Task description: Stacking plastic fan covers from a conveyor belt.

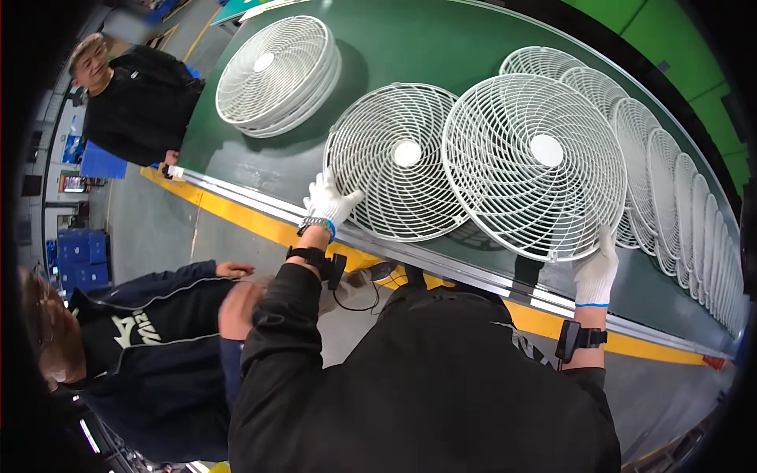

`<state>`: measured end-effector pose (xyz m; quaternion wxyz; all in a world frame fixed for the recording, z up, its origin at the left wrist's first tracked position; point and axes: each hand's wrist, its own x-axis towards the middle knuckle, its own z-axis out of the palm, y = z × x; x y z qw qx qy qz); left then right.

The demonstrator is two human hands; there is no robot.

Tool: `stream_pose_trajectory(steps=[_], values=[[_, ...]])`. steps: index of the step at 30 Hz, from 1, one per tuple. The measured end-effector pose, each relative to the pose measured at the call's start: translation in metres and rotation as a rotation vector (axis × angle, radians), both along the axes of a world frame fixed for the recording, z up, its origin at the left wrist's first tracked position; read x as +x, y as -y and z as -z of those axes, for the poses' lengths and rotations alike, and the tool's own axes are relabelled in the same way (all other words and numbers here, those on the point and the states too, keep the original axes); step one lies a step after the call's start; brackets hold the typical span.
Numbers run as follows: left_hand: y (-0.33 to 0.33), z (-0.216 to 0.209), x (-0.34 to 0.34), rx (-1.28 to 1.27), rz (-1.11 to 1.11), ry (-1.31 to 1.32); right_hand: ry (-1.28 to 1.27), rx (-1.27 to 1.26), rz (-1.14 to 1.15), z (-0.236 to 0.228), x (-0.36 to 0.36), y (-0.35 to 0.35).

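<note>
Where the wearer's dark sleeves reach up from the lower edge, both hands wear white gloves, with black straps [581, 337] at the wrists. The left hand [330, 201] is spread, fingers extended and thumb apart, at the near left rim of a white round grille; whether it presses on the rim, I cannot tell. The right hand [597, 268] grips the near right rim of a second grille, its thumb up against the edge.

To the left, near the wearer, is a person in a dark jacket [158, 378]. A yellow strip [260, 226] runs beyond, just outside the metal rail of the green table [394, 39].

On the table, the left grille [406, 154] has its solid hub facing up, its curved ribs swirling outward. Being round, it has no long axis. The right grille [546, 150] also shows its hub upward and, in this view, overlaps the left one's right rim; a small tab sits on its near edge.

Right of these, a row of overlapping grilles [670, 189] curves from the far side toward the near right. Farther off at the left stands a stack of grilles [272, 71], hub up, and past the table's end, another person [142, 102] in black.
</note>
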<state>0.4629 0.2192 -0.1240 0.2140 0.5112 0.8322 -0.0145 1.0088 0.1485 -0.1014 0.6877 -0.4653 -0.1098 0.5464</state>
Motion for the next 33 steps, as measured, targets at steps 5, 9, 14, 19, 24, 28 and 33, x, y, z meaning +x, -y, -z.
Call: stream_pose_trajectory(steps=[5, 9, 14, 19, 24, 28, 33], values=[[-0.022, 0.01, -0.022, 0.038, 0.245, -0.002, 0.042, 0.001, 0.017, -0.009, -0.007, 0.012], [-0.045, 0.014, -0.003, 0.054, 0.496, 0.023, 0.055, -0.011, -0.03, -0.025, -0.017, 0.015], [-0.055, -0.004, 0.009, -0.007, 0.565, 0.091, -0.026, -0.043, -0.024, -0.045, -0.046, 0.018], [-0.021, 0.021, -0.004, 0.251, 0.397, 0.106, -0.05, -0.009, -0.085, -0.054, -0.088, 0.022], [0.034, 0.017, 0.014, 0.368, -0.259, 1.161, -0.056, -0.005, -0.178, -0.049, -0.124, 0.018], [0.067, -0.013, 0.034, 0.262, -0.357, 1.769, -0.09, 0.035, -0.282, -0.043, -0.149, 0.011], [0.069, -0.018, 0.018, 0.187, -0.327, 1.708, 0.187, 0.02, -0.392, -0.009, -0.152, -0.021]])
